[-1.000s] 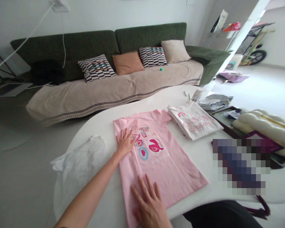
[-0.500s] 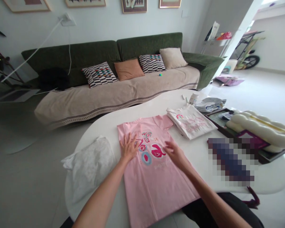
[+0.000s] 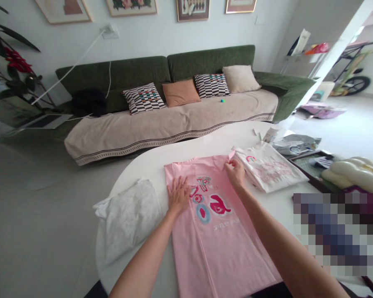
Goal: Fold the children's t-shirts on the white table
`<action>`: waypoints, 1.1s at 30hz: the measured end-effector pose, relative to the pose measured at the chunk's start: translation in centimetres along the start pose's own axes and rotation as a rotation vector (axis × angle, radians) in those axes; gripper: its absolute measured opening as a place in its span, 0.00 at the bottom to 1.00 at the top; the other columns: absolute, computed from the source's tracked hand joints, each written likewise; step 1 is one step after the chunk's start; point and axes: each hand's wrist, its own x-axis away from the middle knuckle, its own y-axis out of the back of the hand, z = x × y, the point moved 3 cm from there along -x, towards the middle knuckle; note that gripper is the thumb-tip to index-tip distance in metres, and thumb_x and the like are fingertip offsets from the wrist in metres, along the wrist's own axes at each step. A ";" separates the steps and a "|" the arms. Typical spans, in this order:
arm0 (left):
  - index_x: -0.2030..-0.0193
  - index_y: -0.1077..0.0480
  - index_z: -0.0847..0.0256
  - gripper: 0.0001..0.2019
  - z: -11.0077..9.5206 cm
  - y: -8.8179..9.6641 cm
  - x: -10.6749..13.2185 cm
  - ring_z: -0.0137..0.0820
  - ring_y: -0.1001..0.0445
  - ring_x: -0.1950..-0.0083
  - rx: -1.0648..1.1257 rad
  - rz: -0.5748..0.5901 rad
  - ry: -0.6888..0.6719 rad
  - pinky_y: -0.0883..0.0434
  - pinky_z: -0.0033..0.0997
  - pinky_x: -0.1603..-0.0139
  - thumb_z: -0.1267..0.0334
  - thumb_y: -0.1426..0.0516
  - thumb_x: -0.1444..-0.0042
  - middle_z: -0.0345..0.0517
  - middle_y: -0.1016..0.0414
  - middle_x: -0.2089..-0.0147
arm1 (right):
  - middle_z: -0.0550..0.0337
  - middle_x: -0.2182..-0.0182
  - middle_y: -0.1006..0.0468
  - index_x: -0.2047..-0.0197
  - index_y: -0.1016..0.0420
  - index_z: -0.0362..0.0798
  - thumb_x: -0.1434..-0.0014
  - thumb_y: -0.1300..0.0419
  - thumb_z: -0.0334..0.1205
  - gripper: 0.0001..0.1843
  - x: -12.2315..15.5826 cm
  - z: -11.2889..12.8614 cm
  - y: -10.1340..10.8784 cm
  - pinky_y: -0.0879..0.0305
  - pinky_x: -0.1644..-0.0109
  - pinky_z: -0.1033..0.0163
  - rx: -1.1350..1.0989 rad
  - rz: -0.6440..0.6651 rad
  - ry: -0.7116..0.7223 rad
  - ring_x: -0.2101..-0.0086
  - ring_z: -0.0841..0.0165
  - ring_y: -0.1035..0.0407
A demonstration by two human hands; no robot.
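A pink T-shirt (image 3: 230,252) with a printed front lies on the white table, its left side folded inward. My left hand (image 3: 178,196) rests flat on that folded part, fingers spread. At the shirt's upper right, my right hand (image 3: 235,171) pinches the pink sleeve between closed fingertips. Just beyond it sits a folded white T-shirt (image 3: 270,167) with a rainbow and pink lettering. To the left is a crumpled pale grey garment (image 3: 132,217).
The white table (image 3: 155,155) has a rounded edge. A dark tray (image 3: 307,167) holding a cream puffy object (image 3: 354,171) and a silvery package (image 3: 296,144) lie at the right, near a blurred-out patch. Behind stands a green sofa (image 3: 118,70) with cushions.
My right hand has moved from above the print up to the shirt's right sleeve and closed on it. The left hand stays flat on the fold. The view has shifted left.
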 end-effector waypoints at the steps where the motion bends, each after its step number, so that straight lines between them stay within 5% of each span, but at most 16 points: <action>1: 0.37 0.54 0.43 0.24 0.2 0.0 0.0 0.36 0.62 0.33 0.029 -0.004 0.010 0.63 0.52 0.37 0.51 0.63 0.41 0.34 0.56 0.34 | 0.54 0.53 0.33 0.50 0.36 0.44 0.41 0.47 0.43 0.18 0.0 0.3 -0.7 0.35 0.56 0.54 0.025 0.042 0.026 0.58 0.66 0.34; 5: 0.37 0.50 0.48 0.23 0.8 0.2 -0.1 0.33 0.58 0.34 0.095 -0.003 0.049 0.60 0.49 0.37 0.58 0.65 0.39 0.37 0.51 0.35 | 0.55 0.54 0.32 0.52 0.34 0.46 0.43 0.44 0.42 0.16 2.4 1.7 -3.9 0.36 0.55 0.56 0.121 0.263 0.155 0.57 0.66 0.34; 8: 0.40 0.44 0.54 0.23 1.0 0.1 -0.3 0.33 0.56 0.34 0.079 -0.003 0.060 0.57 0.46 0.37 0.62 0.65 0.39 0.42 0.47 0.36 | 0.52 0.50 0.34 0.51 0.34 0.47 0.48 0.41 0.36 0.20 5.8 1.4 -4.3 0.40 0.50 0.59 0.288 0.472 0.322 0.51 0.63 0.38; 12: 0.44 0.39 0.56 0.21 1.2 -0.1 -0.5 0.33 0.52 0.35 0.107 -0.034 0.085 0.56 0.43 0.37 0.61 0.62 0.39 0.45 0.41 0.39 | 0.47 0.45 0.40 0.44 0.43 0.46 0.46 0.46 0.36 0.25 10.3 -3.0 1.3 0.44 0.47 0.56 0.561 0.487 0.326 0.46 0.60 0.45; 16: 0.50 0.33 0.55 0.18 0.9 0.4 -1.2 0.33 0.47 0.37 0.157 -0.092 0.149 0.53 0.39 0.38 0.57 0.58 0.40 0.43 0.37 0.42 | 0.48 0.46 0.40 0.51 0.39 0.48 0.52 0.45 0.36 0.22 15.2 -7.4 8.3 0.40 0.51 0.54 0.695 0.473 0.225 0.48 0.57 0.43; 20: 0.66 0.27 0.57 0.16 0.3 1.4 -2.8 0.34 0.32 0.49 0.167 -0.070 0.292 0.40 0.33 0.48 0.51 0.52 0.44 0.44 0.26 0.55 | 0.54 0.62 0.32 0.63 0.37 0.49 0.52 0.51 0.27 0.12 19.2 -7.3 11.2 0.35 0.61 0.59 0.729 0.500 0.237 0.61 0.64 0.35; 23: 0.71 0.28 0.58 0.16 -0.4 2.5 -4.3 0.39 0.28 0.58 0.165 -0.071 0.393 0.36 0.35 0.58 0.49 0.48 0.49 0.45 0.24 0.66 | 0.56 0.68 0.32 0.63 0.37 0.49 0.50 0.53 0.25 0.13 20.7 -5.5 11.1 0.35 0.65 0.61 0.727 0.491 0.306 0.67 0.65 0.34; 29: 0.63 0.31 0.58 0.10 -0.3 3.9 -5.2 0.36 0.28 0.59 0.157 -0.180 0.458 0.35 0.29 0.63 0.58 0.51 0.46 0.46 0.25 0.62 | 0.55 0.68 0.29 0.50 0.39 0.46 0.49 0.52 0.25 0.22 23.7 -4.5 8.2 0.33 0.63 0.65 0.595 0.581 0.574 0.67 0.65 0.32; 33: 0.63 0.32 0.61 0.07 1.6 3.5 -4.8 0.33 0.27 0.61 0.161 -0.165 0.473 0.35 0.27 0.62 0.64 0.47 0.49 0.47 0.25 0.63 | 0.58 0.70 0.27 0.52 0.37 0.47 0.48 0.46 0.32 0.18 24.8 -5.0 6.9 0.34 0.71 0.68 0.487 0.728 0.583 0.71 0.67 0.31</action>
